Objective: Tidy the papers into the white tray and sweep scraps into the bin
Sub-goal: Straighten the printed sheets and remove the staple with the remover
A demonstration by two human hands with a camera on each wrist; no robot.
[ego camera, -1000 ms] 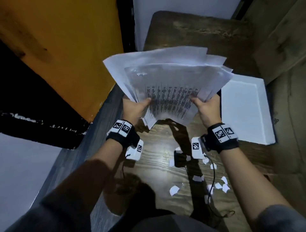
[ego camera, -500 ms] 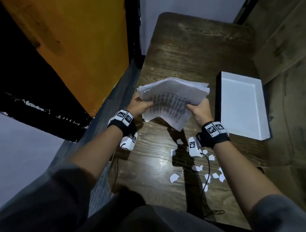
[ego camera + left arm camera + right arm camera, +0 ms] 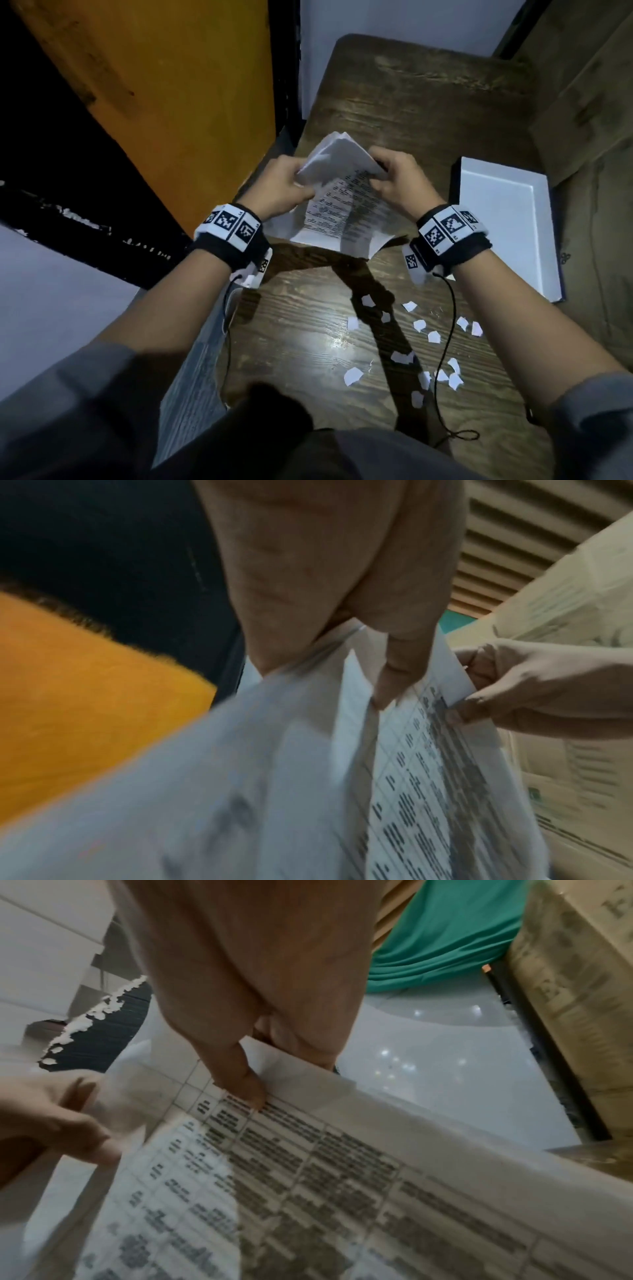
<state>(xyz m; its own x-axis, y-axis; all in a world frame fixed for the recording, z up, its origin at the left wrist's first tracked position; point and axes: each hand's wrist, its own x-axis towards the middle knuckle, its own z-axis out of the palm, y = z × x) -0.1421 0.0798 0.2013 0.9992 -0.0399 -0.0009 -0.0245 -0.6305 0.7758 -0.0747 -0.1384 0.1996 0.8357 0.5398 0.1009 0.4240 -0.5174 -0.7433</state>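
A stack of printed papers [image 3: 342,209] stands tilted on its lower edge on the dark wooden table [image 3: 428,102]. My left hand [image 3: 284,188] grips its upper left side, thumb on the printed face. My right hand [image 3: 397,180] pinches the upper right side. The left wrist view shows the papers [image 3: 428,791] with my left thumb [image 3: 400,669] on the sheets, and the right hand [image 3: 534,685] opposite. In the right wrist view my right thumb [image 3: 243,1080] presses the printed table [image 3: 325,1191]. The white tray [image 3: 507,219] lies to the right. Several white scraps [image 3: 433,337] lie nearer me.
An orange panel [image 3: 164,85] stands left of the table, with dark floor below it. Brown cardboard boxes [image 3: 589,102] crowd the right side behind the tray. A black cable [image 3: 448,342] hangs from my right wrist across the scraps. No bin shows.
The fanned sheets were held high, then brought down and squared together. Now the stack stands on the table and both hands have slid up to its top edge.
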